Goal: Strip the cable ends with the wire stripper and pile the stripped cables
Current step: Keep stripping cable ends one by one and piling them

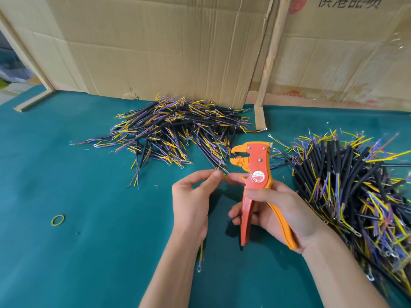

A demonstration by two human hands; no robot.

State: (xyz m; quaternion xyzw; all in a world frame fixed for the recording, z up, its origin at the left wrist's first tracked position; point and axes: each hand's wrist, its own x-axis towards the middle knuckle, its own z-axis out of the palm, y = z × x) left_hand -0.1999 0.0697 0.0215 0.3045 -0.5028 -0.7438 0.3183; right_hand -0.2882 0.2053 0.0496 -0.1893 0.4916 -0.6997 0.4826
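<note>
Two hands, one wire stripper [255,174], two cable piles far [171,127] and right [355,185], one rubber band [58,220] near left.

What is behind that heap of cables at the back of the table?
Behind the far cable pile stands creased brown cardboard, with a wooden post to its right. Whatever lies beyond the cardboard is hidden.

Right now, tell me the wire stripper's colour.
Wire stripper: orange and red, head view.

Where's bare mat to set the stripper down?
Bare mat left of the left hand, around the rubber band, and at the near edge. Crowded: far cable pile, right cable pile.
</note>
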